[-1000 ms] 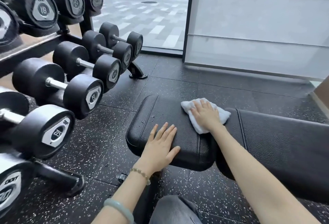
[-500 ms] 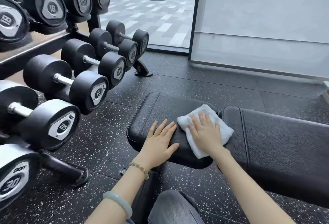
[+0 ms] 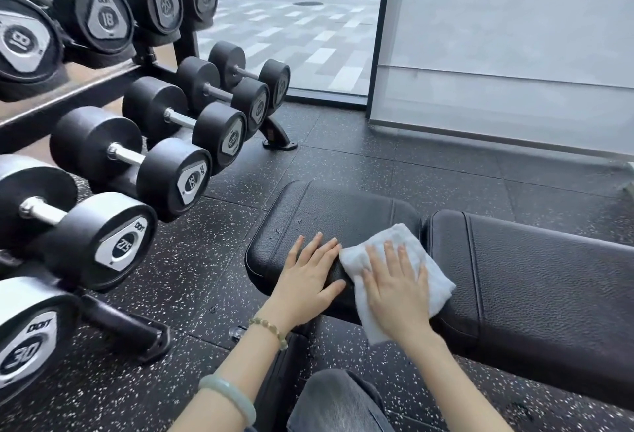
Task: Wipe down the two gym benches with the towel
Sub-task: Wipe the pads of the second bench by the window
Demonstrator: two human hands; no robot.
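A black padded gym bench lies across the lower right, with a short seat pad (image 3: 329, 212) on the left and a long back pad (image 3: 549, 280) on the right. A white towel (image 3: 432, 280) is spread over the near edge of the seat pad, by the gap between the pads. My right hand (image 3: 394, 291) presses flat on the towel with straight fingers. My left hand (image 3: 308, 280) rests flat on the seat pad just left of the towel. Only one bench is in view.
A rack of black dumbbells (image 3: 113, 171) fills the left side, its foot (image 3: 278, 140) on the speckled rubber floor (image 3: 411, 171). A grey wall panel (image 3: 507, 54) and a glass window stand behind. My knee (image 3: 336, 400) shows at the bottom.
My right hand has drawn the towel from the far side of the seat pad to its near edge. The left hand has stayed flat on the pad.
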